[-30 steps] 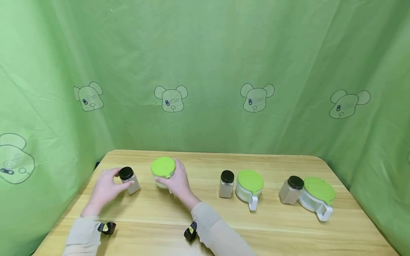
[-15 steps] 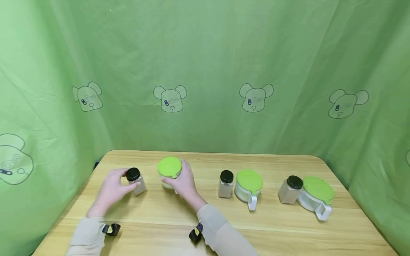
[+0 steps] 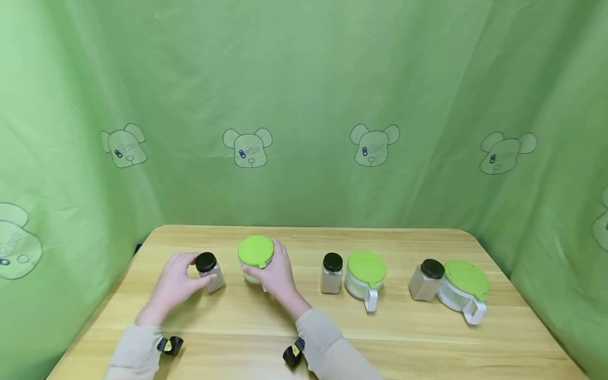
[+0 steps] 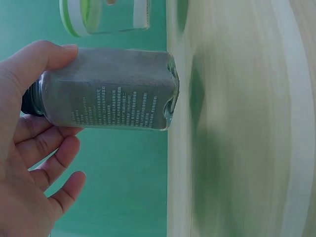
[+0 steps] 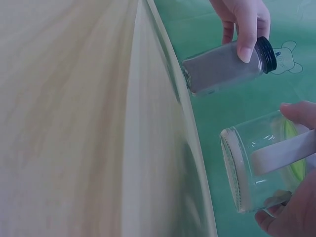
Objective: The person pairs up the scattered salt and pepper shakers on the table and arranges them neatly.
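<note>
On the left of the table, my left hand (image 3: 177, 284) grips a seasoning jar (image 4: 106, 91) between thumb and fingers near its black lid. Greyish powder fills the clear, square-sided jar, which carries small white print. To its right, my right hand (image 3: 279, 275) holds a round glass condiment pot (image 5: 256, 163) by its sides. This pot has a green lid (image 3: 255, 250) and a white handle that points toward me. Both wrist views show the held vessels just above the wooden surface, their shadows beneath. A short gap separates the two.
Right of centre stand another black-lidded jar (image 3: 331, 277) and a green-lidded pot (image 3: 366, 268) side by side. Farther right, a third jar (image 3: 424, 285) stands against another green-lidded pot (image 3: 467, 279). Green curtain (image 3: 304, 105) surrounds the wooden table (image 3: 404, 343) at back and sides.
Both hands have moved a little to the right, carrying the seasoning jar and the condiment pot along together. The head view has shifted slightly; the other jars and pots stay put.
</note>
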`<act>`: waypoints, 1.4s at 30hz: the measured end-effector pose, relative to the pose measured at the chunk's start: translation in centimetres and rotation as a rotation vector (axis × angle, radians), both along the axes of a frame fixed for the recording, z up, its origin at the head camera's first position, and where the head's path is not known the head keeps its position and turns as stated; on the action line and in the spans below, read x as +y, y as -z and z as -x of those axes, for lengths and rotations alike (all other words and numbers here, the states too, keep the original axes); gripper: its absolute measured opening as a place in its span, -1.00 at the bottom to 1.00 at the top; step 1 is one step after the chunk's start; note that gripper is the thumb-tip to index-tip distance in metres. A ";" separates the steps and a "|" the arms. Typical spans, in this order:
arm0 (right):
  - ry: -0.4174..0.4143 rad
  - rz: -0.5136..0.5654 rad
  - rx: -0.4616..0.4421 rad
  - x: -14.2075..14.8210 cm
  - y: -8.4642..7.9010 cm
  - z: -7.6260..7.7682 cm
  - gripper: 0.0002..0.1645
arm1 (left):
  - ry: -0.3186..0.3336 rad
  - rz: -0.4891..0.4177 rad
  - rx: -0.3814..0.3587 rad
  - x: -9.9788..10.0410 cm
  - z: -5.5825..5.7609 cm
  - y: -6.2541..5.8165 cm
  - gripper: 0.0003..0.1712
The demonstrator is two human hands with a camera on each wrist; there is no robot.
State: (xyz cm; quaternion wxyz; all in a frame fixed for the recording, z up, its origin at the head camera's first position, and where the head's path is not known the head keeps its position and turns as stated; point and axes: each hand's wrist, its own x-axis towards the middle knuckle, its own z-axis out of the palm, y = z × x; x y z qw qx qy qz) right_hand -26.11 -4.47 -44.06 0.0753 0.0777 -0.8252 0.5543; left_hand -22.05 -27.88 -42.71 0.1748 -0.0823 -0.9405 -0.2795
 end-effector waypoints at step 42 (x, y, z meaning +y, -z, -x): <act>0.231 0.013 0.007 3.0 0.9 -2.0 0.12 | 0.233 -0.042 -0.029 3.6 4.0 0.2 -0.37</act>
